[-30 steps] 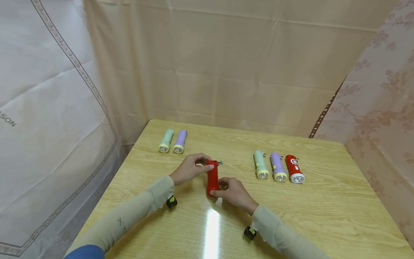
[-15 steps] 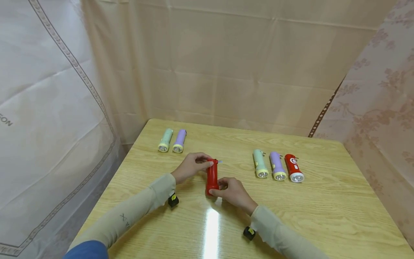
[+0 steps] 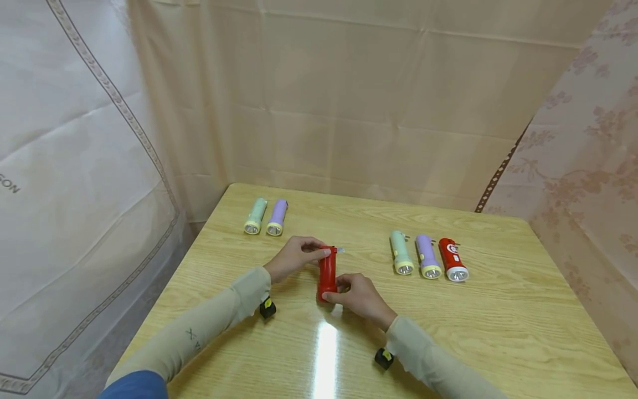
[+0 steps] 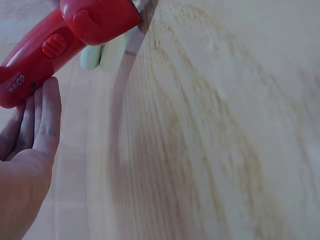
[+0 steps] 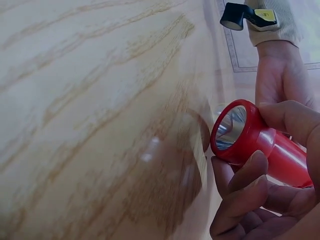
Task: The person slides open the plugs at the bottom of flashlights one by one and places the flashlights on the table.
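A red flashlight [image 3: 327,271] is held between both hands near the middle of the table, its body running away from the wearer. At its far end, my left hand [image 3: 295,258] pinches the tail, close to a small pale piece [image 3: 340,250] sticking out rightward. My right hand [image 3: 364,299] grips the near, wider head, thumb on top. In the right wrist view the silvery reflector [image 5: 232,127] shows inside the red head. A ribbed red switch [image 4: 54,46] and small printing appear on the body in the left wrist view, with the left fingers [image 4: 48,112] against it.
On the wooden table [image 3: 498,332], a green flashlight [image 3: 256,216] and a purple one [image 3: 277,217] lie back left. To the right lie another green flashlight [image 3: 401,252], a purple one [image 3: 428,256] and a red-and-white one [image 3: 453,259]. A beige curtain [image 3: 349,111] hangs behind.
Both hands keep their hold on the red flashlight, which has barely moved. The small piece at its tail looks paler than a second ago.
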`<state>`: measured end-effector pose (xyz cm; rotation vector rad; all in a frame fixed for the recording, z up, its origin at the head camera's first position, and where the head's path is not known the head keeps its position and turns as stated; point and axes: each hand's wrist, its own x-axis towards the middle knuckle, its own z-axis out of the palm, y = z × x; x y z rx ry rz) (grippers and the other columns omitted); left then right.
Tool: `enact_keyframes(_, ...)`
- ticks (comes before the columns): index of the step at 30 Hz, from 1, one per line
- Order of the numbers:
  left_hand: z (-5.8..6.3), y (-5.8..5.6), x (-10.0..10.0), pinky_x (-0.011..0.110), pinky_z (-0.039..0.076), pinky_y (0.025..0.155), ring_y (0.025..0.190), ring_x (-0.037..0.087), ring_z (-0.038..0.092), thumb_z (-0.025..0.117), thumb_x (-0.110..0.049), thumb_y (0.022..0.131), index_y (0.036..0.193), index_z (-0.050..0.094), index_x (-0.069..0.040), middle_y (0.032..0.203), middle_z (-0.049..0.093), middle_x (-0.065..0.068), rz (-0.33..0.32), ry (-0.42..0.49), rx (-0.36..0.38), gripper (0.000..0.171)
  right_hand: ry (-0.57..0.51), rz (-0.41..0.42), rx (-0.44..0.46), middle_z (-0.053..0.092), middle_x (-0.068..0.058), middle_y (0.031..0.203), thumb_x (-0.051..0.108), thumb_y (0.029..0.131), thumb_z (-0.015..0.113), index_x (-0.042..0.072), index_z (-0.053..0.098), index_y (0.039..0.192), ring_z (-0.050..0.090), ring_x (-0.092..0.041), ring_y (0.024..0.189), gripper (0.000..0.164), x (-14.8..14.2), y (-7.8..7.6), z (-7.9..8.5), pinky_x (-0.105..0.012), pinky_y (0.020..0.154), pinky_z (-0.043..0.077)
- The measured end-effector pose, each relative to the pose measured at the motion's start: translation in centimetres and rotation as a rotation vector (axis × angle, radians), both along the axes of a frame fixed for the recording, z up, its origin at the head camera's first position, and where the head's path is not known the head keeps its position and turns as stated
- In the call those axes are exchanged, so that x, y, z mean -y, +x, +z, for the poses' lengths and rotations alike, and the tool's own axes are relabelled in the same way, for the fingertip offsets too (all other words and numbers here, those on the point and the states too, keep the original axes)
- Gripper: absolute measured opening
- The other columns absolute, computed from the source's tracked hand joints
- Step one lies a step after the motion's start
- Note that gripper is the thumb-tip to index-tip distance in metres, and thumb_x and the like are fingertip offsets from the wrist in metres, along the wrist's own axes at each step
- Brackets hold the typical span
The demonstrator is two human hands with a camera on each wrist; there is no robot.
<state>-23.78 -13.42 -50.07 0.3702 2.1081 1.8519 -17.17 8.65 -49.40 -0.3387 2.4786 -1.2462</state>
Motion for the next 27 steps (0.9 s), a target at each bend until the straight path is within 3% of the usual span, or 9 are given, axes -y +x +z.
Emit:
enact_keyframes(9, 0.0, -0.1, -0.3, 0.042, 0.058, 0.091, 0.096, 0.024, 0.072, 0.079, -0.040, 0.092, 0.119, 0.073, -0.008, 0.109, 0.075, 0.006, 0.041, -0.015, 0.007, 0.043, -0.013, -0.007, 0.023, 0.070, 0.001, 0.091, 0.044, 0.087, 0.083, 0.006, 0.074, 0.111, 0.059, -0.018, 0.081, 0.046, -0.1, 0.1, -0.1, -0.031, 0.068, 0.048)
enact_keyframes(27, 0.0, -0.7, -1.8, 0.039, 0.058, 0.090, 0.094, 0.024, 0.073, 0.077, -0.041, 0.094, 0.119, 0.073, -0.008, 0.108, 0.075, 0.007, 0.067, -0.020, 0.002, 0.041, 0.004, -0.047, 0.000, 0.071, 0.000, 0.092, 0.037, 0.088, 0.083, 0.005, 0.074, 0.112, 0.061, -0.017, 0.081, 0.041, -1.0, -0.3, 0.2, -0.031, 0.069, 0.050)
